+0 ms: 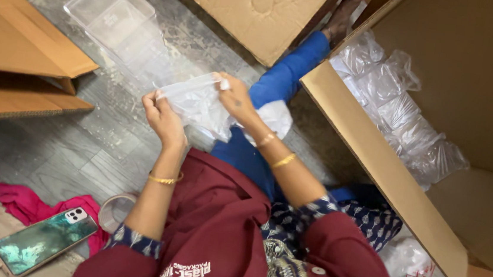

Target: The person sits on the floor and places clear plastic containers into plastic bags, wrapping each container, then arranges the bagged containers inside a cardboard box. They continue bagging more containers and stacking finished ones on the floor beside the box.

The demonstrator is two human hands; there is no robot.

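I sit on the floor and hold a thin clear plastic bag (197,103) in front of me with both hands. My left hand (162,116) pinches its left edge, fingers closed on the film. My right hand (235,99) grips the bag's upper right corner. Both wrists wear gold bangles. The bag hangs slack between the hands, above my blue-trousered leg (281,79). A clear plastic container (114,14) lies on the grey floor just beyond the bag.
A large open cardboard box (376,156) at the right holds several bagged clear containers (391,109). Flattened cardboard (16,47) lies at the left, another sheet (258,9) at the top. A phone (41,242) rests on pink cloth (21,202), next to a tape roll (112,210).
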